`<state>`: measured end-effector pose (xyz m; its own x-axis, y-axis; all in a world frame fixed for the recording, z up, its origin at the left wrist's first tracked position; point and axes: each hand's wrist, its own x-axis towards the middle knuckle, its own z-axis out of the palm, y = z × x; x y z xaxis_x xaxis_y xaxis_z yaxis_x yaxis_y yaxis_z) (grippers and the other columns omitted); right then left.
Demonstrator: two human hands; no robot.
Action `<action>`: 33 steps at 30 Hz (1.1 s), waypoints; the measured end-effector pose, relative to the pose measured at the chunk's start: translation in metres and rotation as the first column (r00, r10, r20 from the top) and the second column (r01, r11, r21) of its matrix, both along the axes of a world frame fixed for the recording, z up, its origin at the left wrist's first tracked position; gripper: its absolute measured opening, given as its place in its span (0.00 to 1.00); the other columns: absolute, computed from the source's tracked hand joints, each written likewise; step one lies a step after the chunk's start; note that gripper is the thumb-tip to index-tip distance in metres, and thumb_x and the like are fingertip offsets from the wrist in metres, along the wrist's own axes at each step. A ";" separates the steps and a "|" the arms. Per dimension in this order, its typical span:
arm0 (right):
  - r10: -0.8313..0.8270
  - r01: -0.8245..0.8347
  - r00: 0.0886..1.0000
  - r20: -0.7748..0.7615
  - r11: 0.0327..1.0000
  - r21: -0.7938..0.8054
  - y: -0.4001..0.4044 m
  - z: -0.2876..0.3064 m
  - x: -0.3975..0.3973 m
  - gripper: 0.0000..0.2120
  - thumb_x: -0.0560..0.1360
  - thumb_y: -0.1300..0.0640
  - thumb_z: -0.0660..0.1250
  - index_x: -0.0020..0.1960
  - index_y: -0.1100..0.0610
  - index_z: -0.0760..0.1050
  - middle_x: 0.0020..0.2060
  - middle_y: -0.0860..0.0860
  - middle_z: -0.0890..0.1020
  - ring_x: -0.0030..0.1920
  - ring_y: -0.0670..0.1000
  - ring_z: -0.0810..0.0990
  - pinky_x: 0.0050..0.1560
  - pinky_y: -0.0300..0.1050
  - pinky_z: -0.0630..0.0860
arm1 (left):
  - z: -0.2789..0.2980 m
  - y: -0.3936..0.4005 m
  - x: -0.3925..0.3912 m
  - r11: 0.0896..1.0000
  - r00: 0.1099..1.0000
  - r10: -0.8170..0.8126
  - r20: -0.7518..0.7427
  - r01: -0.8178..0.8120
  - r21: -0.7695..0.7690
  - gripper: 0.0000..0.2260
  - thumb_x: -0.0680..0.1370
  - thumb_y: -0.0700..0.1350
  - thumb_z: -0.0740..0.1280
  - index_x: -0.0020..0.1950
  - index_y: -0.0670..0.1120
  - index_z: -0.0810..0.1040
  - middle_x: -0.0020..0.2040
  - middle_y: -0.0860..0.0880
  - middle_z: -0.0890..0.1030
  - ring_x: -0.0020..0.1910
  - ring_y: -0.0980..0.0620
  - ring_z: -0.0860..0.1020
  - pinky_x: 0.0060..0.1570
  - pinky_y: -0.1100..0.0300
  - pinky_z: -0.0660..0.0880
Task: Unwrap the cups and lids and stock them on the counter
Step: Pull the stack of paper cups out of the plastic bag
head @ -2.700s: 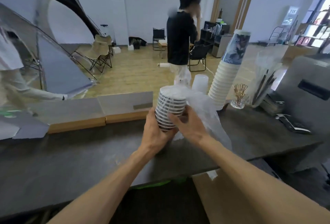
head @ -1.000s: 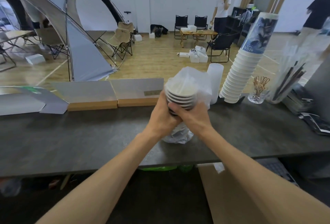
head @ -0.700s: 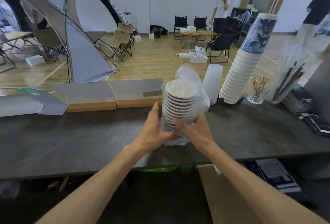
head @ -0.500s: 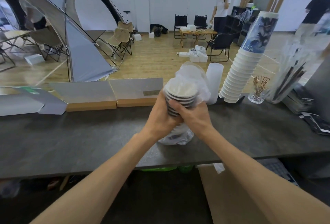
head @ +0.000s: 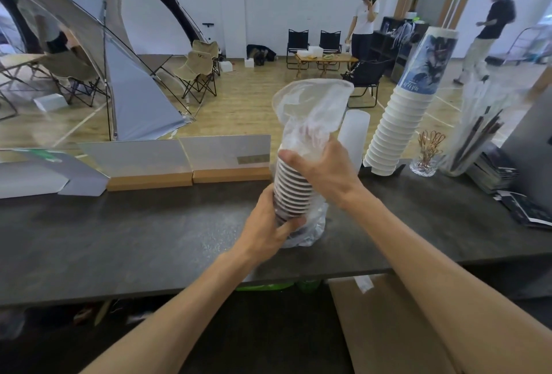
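Clear plastic wrap point(head: 310, 111) covers the top of a stack of paper cups point(head: 291, 188) standing upright near the middle of the dark counter point(head: 149, 242), with more of the same film bunched around the base. The left hand point(head: 265, 230) is clenched round the lower part of the stack, thumb on the near side; its fingertips are hidden behind the cups and film. The right hand point(head: 324, 170) grasps the wrap at the top of the stack, fingers closed over the film; whether they also press on the uppermost rim cannot be told, since the hand covers it. The wrap balloons open above the right hand, and what lies inside that upper portion is hard to make out beyond faint reddish marks. The foot of the stack is obscured by crumpled film, so contact with the counter is not confirmed. Just behind the right hand stands a frosted white cylinder point(head: 354, 135), largely hidden; its contents cannot be identified. Further right, a tall leaning stack of white cups point(head: 400, 129) rests on the counter, its topmost cup bearing a blue printed picture. Beside it stand a small glass holder point(head: 425, 164) and a blurred clear bag of dark sticks point(head: 478, 135). Two acrylic sign holders point(head: 185, 161) on wooden bases stand at the counter's far edge, to the left.
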<state>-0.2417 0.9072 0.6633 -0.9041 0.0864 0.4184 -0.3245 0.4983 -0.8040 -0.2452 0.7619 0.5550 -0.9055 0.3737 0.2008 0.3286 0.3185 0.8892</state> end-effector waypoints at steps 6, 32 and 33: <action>0.024 -0.018 0.999 0.030 0.978 -0.207 0.012 -0.034 0.007 0.35 0.63 0.48 0.83 0.64 0.52 0.71 0.56 0.46 0.82 0.57 0.41 0.81 0.60 0.44 0.79 | 0.033 -0.012 -0.008 0.997 0.997 -0.071 0.013 0.070 0.042 0.34 0.75 0.44 0.73 0.77 0.52 0.61 0.70 0.56 0.72 0.67 0.63 0.72 0.65 0.62 0.72; 0.036 -0.011 0.982 0.187 0.991 -0.135 0.012 -0.079 0.019 0.32 0.66 0.45 0.81 0.66 0.52 0.75 0.58 0.45 0.83 0.59 0.44 0.82 0.58 0.39 0.79 | 0.008 -0.008 0.009 0.988 0.996 -0.075 0.056 0.082 -0.135 0.29 0.79 0.56 0.67 0.77 0.53 0.59 0.71 0.57 0.71 0.67 0.58 0.71 0.70 0.50 0.71; 0.025 -0.004 0.975 0.219 0.995 -0.097 0.013 -0.087 0.020 0.32 0.66 0.44 0.80 0.65 0.52 0.76 0.57 0.45 0.84 0.59 0.44 0.82 0.57 0.38 0.79 | 0.012 -0.012 0.007 0.986 0.995 -0.079 0.057 0.086 -0.142 0.33 0.77 0.55 0.69 0.78 0.53 0.58 0.72 0.56 0.69 0.69 0.58 0.70 0.71 0.49 0.69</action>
<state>-0.2216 0.9205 0.5758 -0.9745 0.1024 0.1995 -0.1410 0.4120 -0.9002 -0.2385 0.7501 0.5672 -0.8781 0.4692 0.0935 0.3140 0.4178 0.8525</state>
